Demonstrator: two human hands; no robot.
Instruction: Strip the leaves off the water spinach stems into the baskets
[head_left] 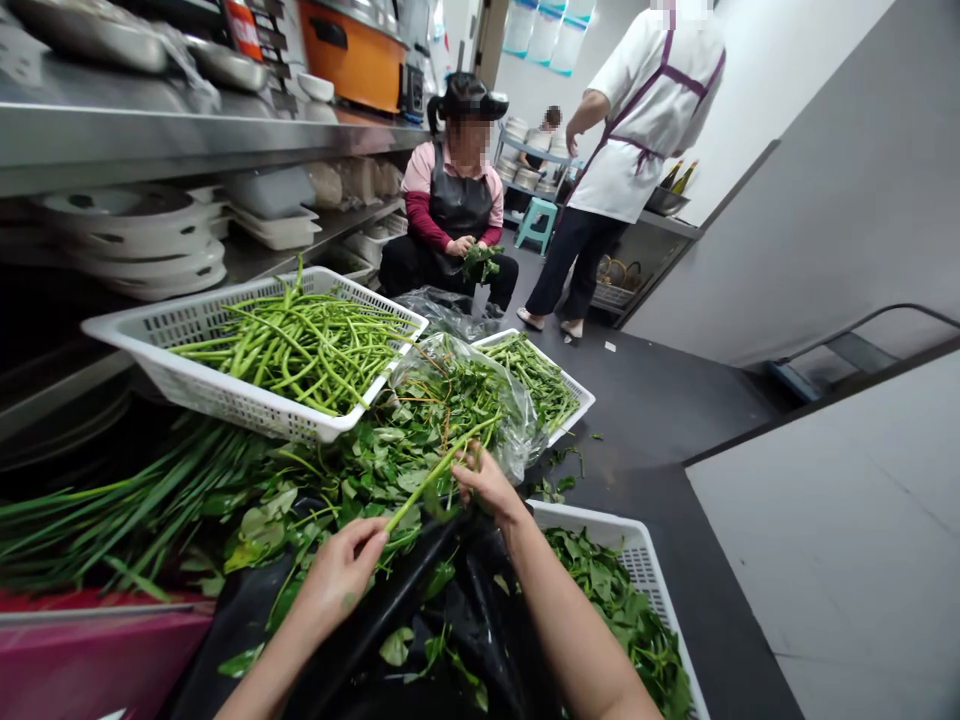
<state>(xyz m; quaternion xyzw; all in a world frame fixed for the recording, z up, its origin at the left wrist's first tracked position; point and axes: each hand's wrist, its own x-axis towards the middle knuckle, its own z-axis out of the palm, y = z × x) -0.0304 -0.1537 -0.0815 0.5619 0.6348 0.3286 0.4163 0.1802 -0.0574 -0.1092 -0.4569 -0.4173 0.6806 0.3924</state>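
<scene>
A long green vegetable stem (424, 488) slants up and to the right between my hands. My left hand (341, 575) pinches its lower end between thumb and fingers. Near the upper part, the fingers of my right hand (484, 480) are closed against the stem, partly hiding their grip. Beyond my hands lies a heap of leafy greens (390, 440), part of it in a clear plastic bag (529, 425). Loose leaves (397, 645) rest on the black apron or sheet (360, 660) below me.
A white basket (326, 428) of bare stems stands left of the heap; another basket (577, 405) sits behind. Leaves fill a basket (652, 560) at my right. Long green stalks (127, 500) lie left. A seated co-worker (454, 200) holds greens; another person (637, 130) stands beyond.
</scene>
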